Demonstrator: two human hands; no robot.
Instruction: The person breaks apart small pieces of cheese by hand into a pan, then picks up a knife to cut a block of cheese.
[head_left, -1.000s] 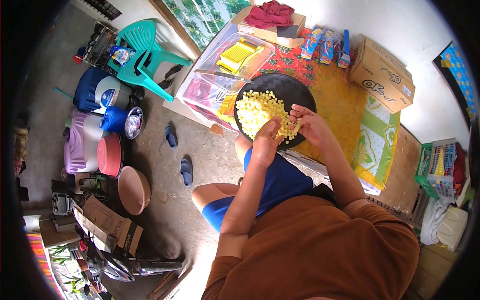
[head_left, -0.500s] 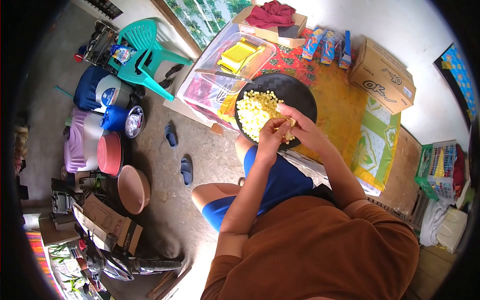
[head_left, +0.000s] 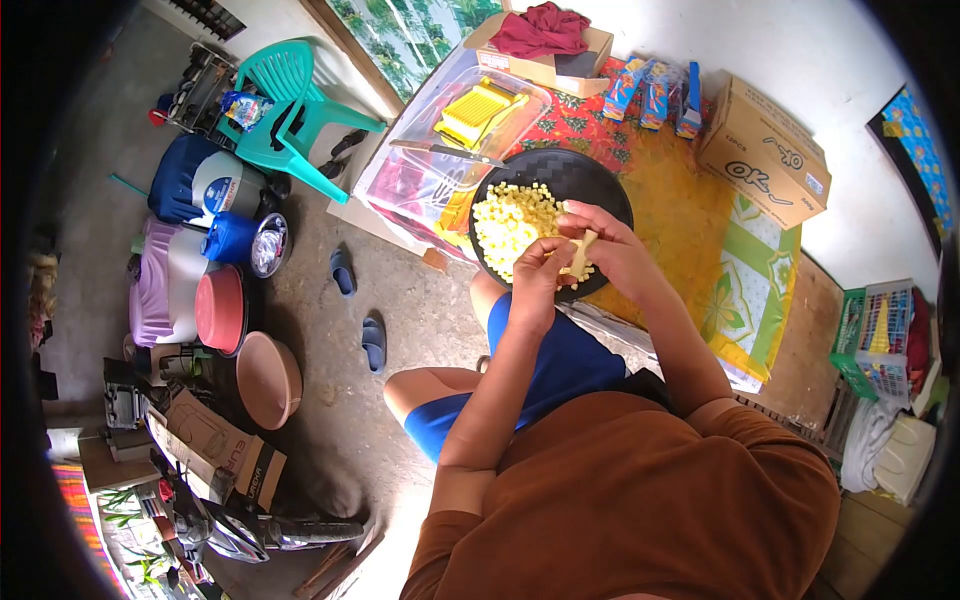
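Over a round black tray (head_left: 600, 190), my left hand (head_left: 540, 272) and my right hand (head_left: 612, 248) both pinch a pale yellow piece (head_left: 581, 256) between them. What the piece is cannot be made out. Many small pale yellow cubes (head_left: 512, 225) are heaped on the left part of the tray, just left of my hands. A knife (head_left: 445, 151) lies across the rim of a clear plastic bin (head_left: 528, 118), above the heap. Inside the bin sits a yellow slicer (head_left: 480, 112).
Blue boxes (head_left: 656, 92) and a large cardboard box (head_left: 768, 150) stand at the back of the table. A green chair (head_left: 290, 130), basins (head_left: 268, 378) and slippers (head_left: 373, 344) are on the floor at left.
The fingers of my right hand have shifted and spread slightly, and more of the pale piece shows between my hands.
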